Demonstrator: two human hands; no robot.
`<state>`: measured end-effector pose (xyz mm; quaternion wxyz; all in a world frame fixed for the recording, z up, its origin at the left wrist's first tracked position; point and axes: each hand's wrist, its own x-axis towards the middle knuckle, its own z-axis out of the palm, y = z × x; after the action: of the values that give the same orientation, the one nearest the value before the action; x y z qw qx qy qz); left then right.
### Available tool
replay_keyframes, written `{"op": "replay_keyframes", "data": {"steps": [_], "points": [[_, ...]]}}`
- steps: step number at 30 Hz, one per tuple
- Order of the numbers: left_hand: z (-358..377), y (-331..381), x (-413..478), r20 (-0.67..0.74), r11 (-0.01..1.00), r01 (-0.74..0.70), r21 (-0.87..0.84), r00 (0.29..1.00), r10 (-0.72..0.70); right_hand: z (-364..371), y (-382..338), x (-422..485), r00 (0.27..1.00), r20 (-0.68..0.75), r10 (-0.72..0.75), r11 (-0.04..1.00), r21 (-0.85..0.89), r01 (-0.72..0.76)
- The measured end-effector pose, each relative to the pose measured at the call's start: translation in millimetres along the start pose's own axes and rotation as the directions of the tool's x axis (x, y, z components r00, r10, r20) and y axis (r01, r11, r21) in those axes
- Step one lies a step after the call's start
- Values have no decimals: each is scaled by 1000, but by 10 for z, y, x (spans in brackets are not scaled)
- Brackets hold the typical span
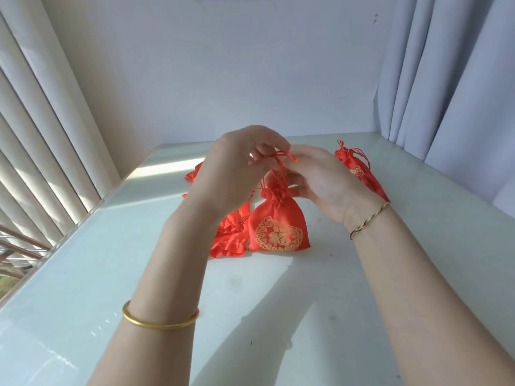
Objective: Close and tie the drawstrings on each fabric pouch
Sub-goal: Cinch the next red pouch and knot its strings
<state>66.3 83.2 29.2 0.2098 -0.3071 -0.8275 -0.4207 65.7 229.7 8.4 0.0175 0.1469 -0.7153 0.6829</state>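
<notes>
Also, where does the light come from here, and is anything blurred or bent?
Head view: sunlight enters from the left through the blinds, leaving a bright band and glare on the glossy table; arm shadows lie between the forearms; the wide lens bows the edges; the held pouch looks sharp.

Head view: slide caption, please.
Left hand and right hand hold the drawstring of a pouch over the table; more pouches lie beside, a tied pouch at right.

The left hand (231, 169) is hiding most of the heap of red pouches (231, 238) behind it; the right hand (323, 182) is meeting the drawstring (282, 156) with its grip staying unclear; both forearms (156, 288) are running off the bottom edge
</notes>
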Motion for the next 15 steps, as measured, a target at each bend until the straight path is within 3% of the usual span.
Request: {"op": "replay_keyframes", "data": {"steps": [3, 6, 10, 15], "points": [[65, -49, 2, -128, 985, -102, 141, 984, 121, 18, 32, 6, 998, 38, 58, 997, 54, -60], [118, -97, -13, -205, 976, -168, 138, 959, 194, 60, 51, 8, 998, 43, 55, 996, 70, -58], [139, -173, -25, -249, 994, -44, -96, 968, 19, 57, 45, 18, 999, -19, 26, 997, 71, -25], [73, -272, -17, -202, 913, 78, -400, 964, -170, -81, 25, 3, 984, -174, -39, 999, -10, 38]]}}
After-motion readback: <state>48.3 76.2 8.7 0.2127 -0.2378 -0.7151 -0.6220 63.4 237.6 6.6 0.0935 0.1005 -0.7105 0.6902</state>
